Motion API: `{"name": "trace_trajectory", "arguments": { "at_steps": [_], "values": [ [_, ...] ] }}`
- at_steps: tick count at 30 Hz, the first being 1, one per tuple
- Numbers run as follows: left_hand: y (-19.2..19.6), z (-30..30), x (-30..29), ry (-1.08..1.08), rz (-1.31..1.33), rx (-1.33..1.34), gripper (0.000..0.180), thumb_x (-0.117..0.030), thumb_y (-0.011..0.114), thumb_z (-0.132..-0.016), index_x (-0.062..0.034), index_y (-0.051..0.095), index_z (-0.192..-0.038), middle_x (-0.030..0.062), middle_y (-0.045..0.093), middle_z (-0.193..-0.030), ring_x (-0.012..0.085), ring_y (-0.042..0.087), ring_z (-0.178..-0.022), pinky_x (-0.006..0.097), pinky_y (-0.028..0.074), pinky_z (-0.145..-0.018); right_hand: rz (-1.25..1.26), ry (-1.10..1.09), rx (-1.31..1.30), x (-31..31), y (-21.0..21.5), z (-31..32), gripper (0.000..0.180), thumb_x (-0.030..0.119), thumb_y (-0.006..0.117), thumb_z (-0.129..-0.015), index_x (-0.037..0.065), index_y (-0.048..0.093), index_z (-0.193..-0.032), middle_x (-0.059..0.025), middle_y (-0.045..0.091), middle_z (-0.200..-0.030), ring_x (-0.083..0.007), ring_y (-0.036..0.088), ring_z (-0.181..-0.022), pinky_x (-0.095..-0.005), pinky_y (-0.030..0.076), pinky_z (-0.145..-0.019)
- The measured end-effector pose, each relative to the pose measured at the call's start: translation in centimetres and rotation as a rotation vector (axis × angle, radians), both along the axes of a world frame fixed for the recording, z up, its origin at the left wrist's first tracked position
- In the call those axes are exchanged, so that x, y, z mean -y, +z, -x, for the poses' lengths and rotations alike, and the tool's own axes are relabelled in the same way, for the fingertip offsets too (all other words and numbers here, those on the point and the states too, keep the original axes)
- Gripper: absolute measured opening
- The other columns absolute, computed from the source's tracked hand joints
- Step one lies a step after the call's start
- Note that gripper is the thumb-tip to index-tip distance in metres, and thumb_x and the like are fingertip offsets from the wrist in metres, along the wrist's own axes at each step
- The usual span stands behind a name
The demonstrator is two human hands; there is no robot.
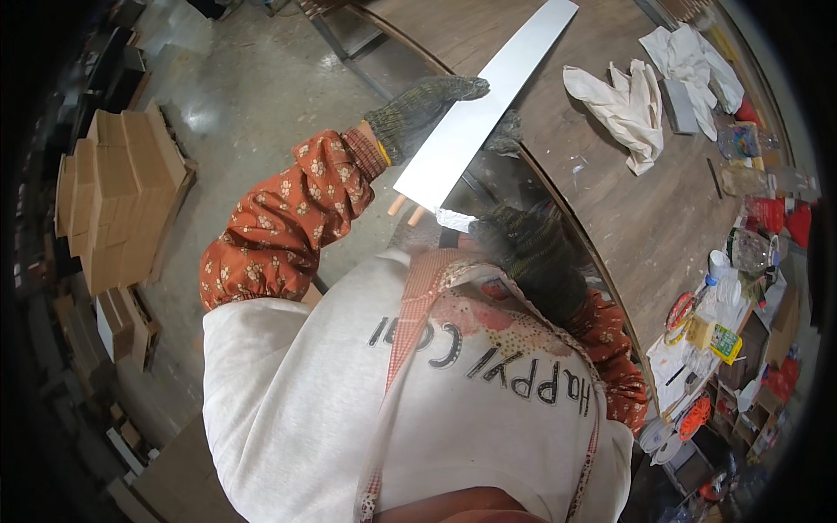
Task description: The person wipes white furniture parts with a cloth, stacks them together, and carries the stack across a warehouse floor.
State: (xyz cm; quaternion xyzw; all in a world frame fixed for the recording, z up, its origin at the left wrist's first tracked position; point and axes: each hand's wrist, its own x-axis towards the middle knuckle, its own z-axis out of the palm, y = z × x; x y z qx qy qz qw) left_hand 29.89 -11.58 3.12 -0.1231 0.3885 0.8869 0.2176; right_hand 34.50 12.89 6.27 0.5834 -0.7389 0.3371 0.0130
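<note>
A long white board (pixel 484 109) reaches from in front of my chest out over the table, with two short wooden dowels (pixel 406 207) sticking out of its near end. My left hand (pixel 423 109), in a dark knitted glove, grips the board from its left edge. The thumb side lies on top, and gloved fingertips show past the right edge. Close to the near end, my right hand (pixel 532 257), gloved alike, is closed on a crumpled white wipe (pixel 455 220), cloth or paper. The wipe is at the board's end corner; whether it presses on it I cannot tell.
The brown table (pixel 602 209) curves along my right, its edge near my right arm. White cloths (pixel 623 113) and a grey block (pixel 678 106) lie on it. Bottles, tape rolls (pixel 680 314) and boxes crowd its far right. Stacked cardboard (pixel 122 192) stands on the floor at left.
</note>
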Motion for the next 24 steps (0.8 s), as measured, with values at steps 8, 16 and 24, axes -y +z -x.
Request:
{"name": "trace_trajectory", "arguments": {
  "at_steps": [8, 16, 24],
  "values": [
    [3.1, -0.8, -1.2, -0.038, -0.117, -0.03, 0.04, -0.021, 0.059, -0.087, 0.0077, 0.052, -0.114, 0.0189, 0.062, -0.106, 0.023, 0.064, -0.09, 0.031, 0.054, -0.082, 0.079, -0.046, 0.105, -0.1, 1.8, -0.6, 0.03, 0.027, 0.063, -0.08, 0.003, 0.057, -0.098, -0.0122, 0.059, -0.081, -0.0269, 0.058, -0.064, -0.0373, 0.047, -0.054],
    [3.4, -1.2, -2.0, -0.023, 0.171, -0.02, 0.032, -0.015, 0.068, -0.079, 0.0008, 0.058, -0.106, 0.0111, 0.064, -0.094, 0.0172, 0.065, -0.083, 0.029, 0.055, -0.073, -0.038, -0.101, -0.008, -1.8, 2.4, -1.1, 0.027, 0.009, 0.065, -0.071, -0.001, 0.06, -0.095, -0.0153, 0.061, -0.091, -0.0296, 0.061, -0.077, -0.0383, 0.049, -0.062],
    [-5.9, -3.1, 5.3, -0.255, 0.496, -0.411, 0.068, -0.004, 0.064, -0.075, -0.0004, 0.032, -0.135, 0.0174, 0.055, -0.112, 0.0257, 0.061, -0.096, 0.041, 0.051, -0.089, -0.059, -0.171, -0.133, -1.5, -0.5, -0.5, 0.03, 0.02, 0.063, -0.078, 0.005, 0.056, -0.103, -0.0107, 0.057, -0.097, -0.0252, 0.059, -0.075, -0.0367, 0.048, -0.059]
  ]
}}
